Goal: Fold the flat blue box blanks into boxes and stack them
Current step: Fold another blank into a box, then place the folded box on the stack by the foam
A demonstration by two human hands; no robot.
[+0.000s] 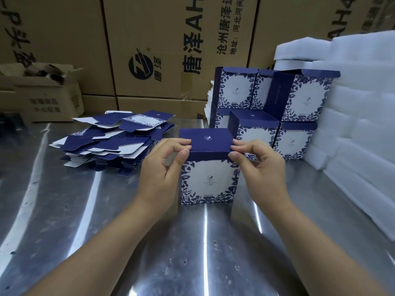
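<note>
Box (208, 165) standing on table (85, 221), just in front of stacked boxes (277, 107). Left hand (164, 167) & right hand (258, 165) both pinching its lid edge. Prob light, thin card, creasing easily; gripping near corners looks safest.

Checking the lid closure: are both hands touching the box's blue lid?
Touching. The head view shows the left hand and right hand each pinching a front corner of the lid.

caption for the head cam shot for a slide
Left hand and right hand pinch the lid of a blue box on the steel table, flat blanks piled left, folded boxes stacked behind.
</note>
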